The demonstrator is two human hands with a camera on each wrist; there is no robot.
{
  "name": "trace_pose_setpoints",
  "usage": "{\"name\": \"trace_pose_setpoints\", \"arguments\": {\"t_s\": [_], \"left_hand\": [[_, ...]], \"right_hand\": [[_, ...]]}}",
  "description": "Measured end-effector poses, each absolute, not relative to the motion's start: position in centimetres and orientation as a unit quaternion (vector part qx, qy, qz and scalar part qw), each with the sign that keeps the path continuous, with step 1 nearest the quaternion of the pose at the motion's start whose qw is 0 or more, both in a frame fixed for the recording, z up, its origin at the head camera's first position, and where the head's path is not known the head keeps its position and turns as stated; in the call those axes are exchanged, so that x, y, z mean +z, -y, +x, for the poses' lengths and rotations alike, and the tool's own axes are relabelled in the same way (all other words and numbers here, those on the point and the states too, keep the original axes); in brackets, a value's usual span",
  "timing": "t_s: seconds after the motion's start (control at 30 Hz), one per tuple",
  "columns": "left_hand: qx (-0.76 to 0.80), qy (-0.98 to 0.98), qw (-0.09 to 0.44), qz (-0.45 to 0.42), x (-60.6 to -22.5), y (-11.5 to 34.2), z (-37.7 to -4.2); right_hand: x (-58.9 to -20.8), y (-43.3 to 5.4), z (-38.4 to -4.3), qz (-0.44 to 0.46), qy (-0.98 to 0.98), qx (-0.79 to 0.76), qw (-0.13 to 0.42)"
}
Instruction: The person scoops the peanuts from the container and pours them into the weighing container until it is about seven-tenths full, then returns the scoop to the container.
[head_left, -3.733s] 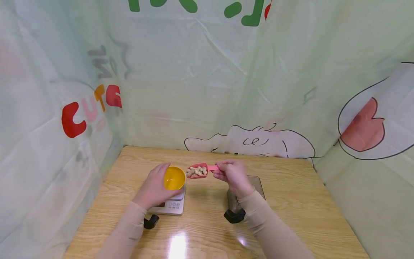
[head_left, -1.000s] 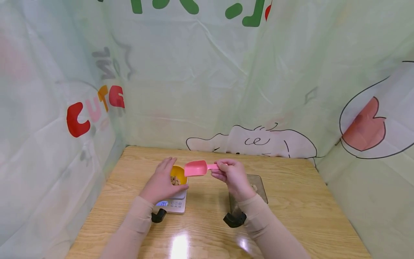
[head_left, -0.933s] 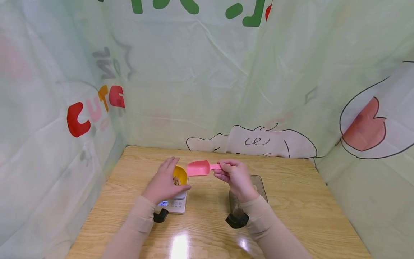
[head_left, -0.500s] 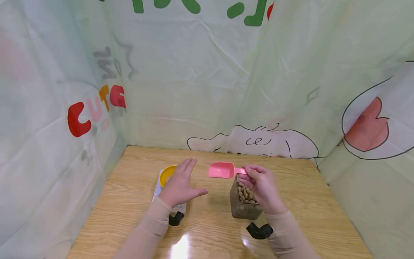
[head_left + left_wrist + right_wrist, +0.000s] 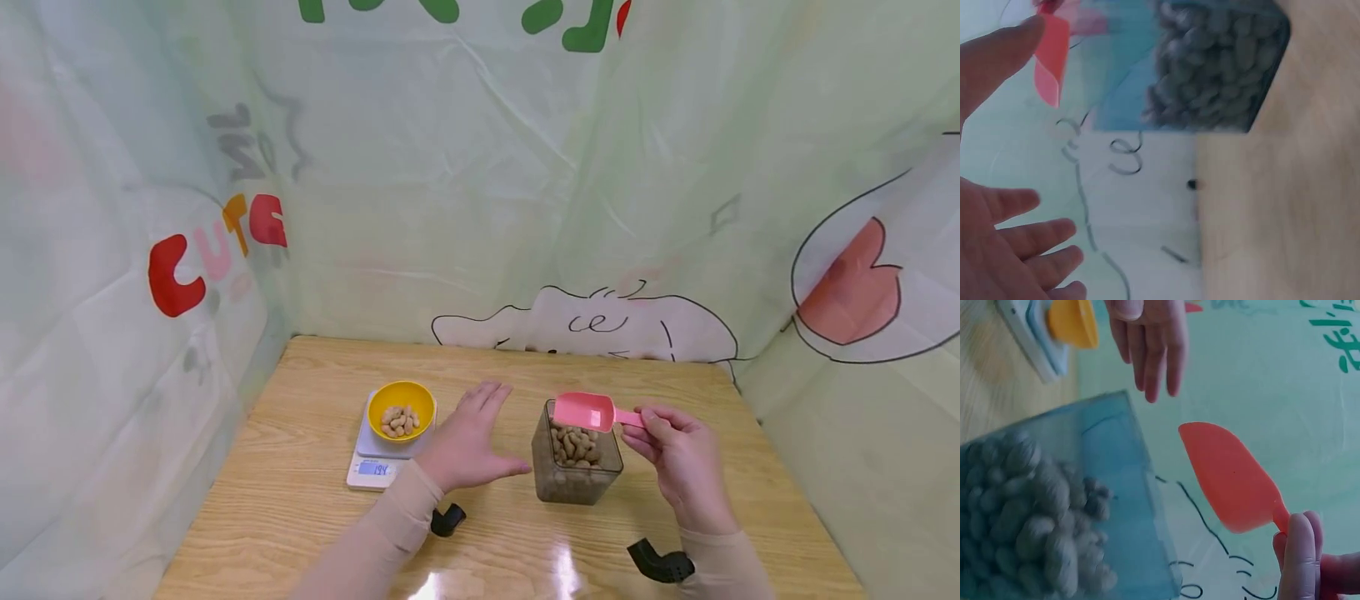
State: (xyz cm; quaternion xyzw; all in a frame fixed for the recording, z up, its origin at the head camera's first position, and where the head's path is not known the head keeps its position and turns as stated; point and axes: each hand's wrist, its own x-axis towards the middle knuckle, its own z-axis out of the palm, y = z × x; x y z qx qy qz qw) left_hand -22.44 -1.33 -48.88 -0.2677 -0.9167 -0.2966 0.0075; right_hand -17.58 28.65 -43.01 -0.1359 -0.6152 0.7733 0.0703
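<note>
My right hand (image 5: pixel 686 462) pinches the handle of a pink scoop (image 5: pixel 588 412), whose bowl is empty and overlaps the back rim of a clear plastic container (image 5: pixel 570 487) in the head view. Unshelled peanuts (image 5: pixel 576 448) partly fill that container. My left hand (image 5: pixel 468 442) holds nothing; its fingers are straight, thumb spread toward the container's left side. Left of it, a yellow bowl (image 5: pixel 381 390) with several peanuts (image 5: pixel 401 422) sits on a white kitchen scale (image 5: pixel 362 477) with a lit display. The right wrist view shows the scoop (image 5: pixel 1232 478) beside the container (image 5: pixel 1135 487).
The wooden table (image 5: pixel 480 542) ends at a pale printed curtain (image 5: pixel 450 208) behind and at both sides. A black wrist mount (image 5: pixel 447 520) hangs by the left sleeve, and another black mount (image 5: pixel 660 562) by the right one.
Peanuts that were in the scoop earlier are now in the yellow bowl. Both hands have moved right: the left away from the bowl, the right with the emptied scoop to the container.
</note>
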Motion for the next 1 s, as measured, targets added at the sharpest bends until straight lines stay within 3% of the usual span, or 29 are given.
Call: {"name": "trace_pose_setpoints", "arguments": {"t_s": [0.17,0.47,0.77,0.87,1.0], "left_hand": [[-0.294,0.907,0.019,-0.302,-50.4,-0.9,-22.5],[-0.261,0.911,0.019,-0.319,-50.6,-3.1,-23.6],[-0.258,0.912,0.003,-0.318,-50.5,-4.4,-24.1],[-0.263,0.912,-0.006,-0.316,-50.7,-4.6,-24.2],[-0.272,0.911,-0.023,-0.309,-50.8,-4.7,-24.3]], "right_hand": [[-43.5,-28.8,-16.9,-0.17,0.708,0.676,0.114],[-43.2,-27.4,-16.4,-0.085,0.865,0.458,0.189],[-44.4,-26.2,-16.3,0.033,0.905,0.241,0.349],[-44.0,-25.9,-16.1,0.066,0.911,0.189,0.361],[-43.0,-25.2,-16.0,0.087,0.924,0.157,0.338]]}}
